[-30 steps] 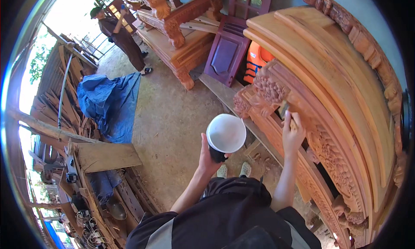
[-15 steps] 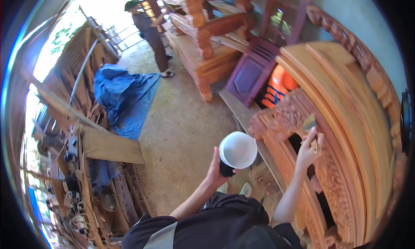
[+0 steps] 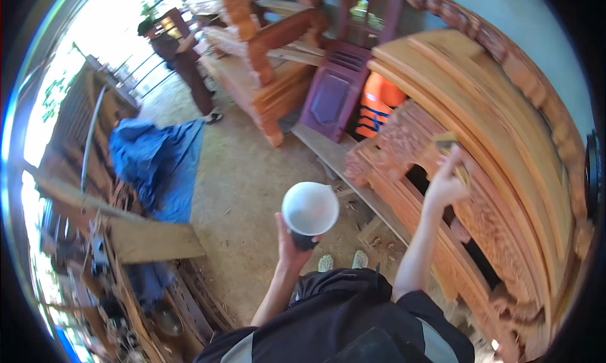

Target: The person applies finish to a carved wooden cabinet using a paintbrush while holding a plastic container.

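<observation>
My left hand [image 3: 290, 246] is wrapped round a white cup [image 3: 310, 208] with a dark lower part, holding it over the floor in front of me. The cup's mouth faces up, and its inside looks pale; its contents cannot be made out. In my right hand [image 3: 447, 186] is a flat paintbrush [image 3: 445, 140], its handle gripped in the fingers and its bristle end pointing away from me. The brush is over the upper edge of a carved reddish wooden panel [image 3: 489, 237]; whether the bristles touch the wood cannot be told.
Curved wooden boards [image 3: 486, 92] lean behind the panel, with an orange life vest [image 3: 377, 104] beside them. A purple door panel [image 3: 329, 98] and carved furniture [image 3: 278, 101] stand farther off. A blue tarp [image 3: 158, 161] lies left; another person [image 3: 186, 66] stands beyond. Scrap wood [image 3: 151, 240] crowds the left.
The view has shifted, so the surroundings sit farther left and higher. My right hand and the brush have moved along the panel's upper edge. Both hands keep their holds.
</observation>
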`<state>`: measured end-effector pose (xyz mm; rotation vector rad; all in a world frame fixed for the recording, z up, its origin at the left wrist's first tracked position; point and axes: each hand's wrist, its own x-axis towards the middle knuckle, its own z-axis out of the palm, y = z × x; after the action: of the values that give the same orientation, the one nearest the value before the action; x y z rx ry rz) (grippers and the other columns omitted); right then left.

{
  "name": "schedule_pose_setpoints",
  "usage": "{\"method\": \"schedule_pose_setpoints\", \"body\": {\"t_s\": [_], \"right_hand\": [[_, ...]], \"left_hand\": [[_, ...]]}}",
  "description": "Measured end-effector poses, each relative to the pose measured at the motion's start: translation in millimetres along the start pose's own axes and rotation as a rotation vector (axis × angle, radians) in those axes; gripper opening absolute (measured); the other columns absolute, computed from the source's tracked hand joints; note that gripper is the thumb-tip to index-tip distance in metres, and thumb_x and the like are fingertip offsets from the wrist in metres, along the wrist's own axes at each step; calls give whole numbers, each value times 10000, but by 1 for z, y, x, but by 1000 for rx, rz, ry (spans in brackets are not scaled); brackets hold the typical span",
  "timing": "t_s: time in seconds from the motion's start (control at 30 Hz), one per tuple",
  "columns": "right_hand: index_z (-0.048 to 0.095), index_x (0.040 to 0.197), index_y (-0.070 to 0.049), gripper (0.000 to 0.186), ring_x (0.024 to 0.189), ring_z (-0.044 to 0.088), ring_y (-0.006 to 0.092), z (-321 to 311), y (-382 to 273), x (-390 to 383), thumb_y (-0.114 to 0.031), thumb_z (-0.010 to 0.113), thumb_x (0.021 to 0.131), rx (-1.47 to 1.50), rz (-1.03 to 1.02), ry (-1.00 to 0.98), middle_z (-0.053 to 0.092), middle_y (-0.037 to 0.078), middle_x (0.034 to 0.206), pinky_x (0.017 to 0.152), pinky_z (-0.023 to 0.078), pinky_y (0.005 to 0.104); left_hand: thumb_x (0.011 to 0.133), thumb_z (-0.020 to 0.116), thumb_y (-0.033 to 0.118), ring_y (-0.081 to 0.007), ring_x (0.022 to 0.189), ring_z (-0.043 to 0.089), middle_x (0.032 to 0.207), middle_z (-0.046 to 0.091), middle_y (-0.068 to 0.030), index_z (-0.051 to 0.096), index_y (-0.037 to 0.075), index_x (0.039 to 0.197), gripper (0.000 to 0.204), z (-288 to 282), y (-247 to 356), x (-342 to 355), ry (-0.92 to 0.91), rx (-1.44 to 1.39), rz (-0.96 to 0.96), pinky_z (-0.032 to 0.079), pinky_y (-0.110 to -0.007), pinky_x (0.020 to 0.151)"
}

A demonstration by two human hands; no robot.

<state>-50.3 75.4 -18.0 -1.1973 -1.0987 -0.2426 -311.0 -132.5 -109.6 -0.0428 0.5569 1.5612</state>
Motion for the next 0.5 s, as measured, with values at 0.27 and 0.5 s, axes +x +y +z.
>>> {"method": "schedule_pose_setpoints", "body": {"t_s": [0.27,0.5], "right_hand": [[640,869,-21,262,615,715,150,53,16,0,-253,737,945,158,167,-57,703,100,685,513,515,279],[590,866,28,260,680,738,185,23,-16,-6,-184,694,974,162,224,139,734,166,777,598,598,263]], "left_hand": [[983,398,696,-220,898,590,1236,617,-97,506,140,1382,693,-5,16,6,-96,41,32,465,-341,607],[978,404,700,-233,904,592,1258,608,-99,500,155,1381,686,-15,35,-7,-122,23,67,464,-349,611]]}}
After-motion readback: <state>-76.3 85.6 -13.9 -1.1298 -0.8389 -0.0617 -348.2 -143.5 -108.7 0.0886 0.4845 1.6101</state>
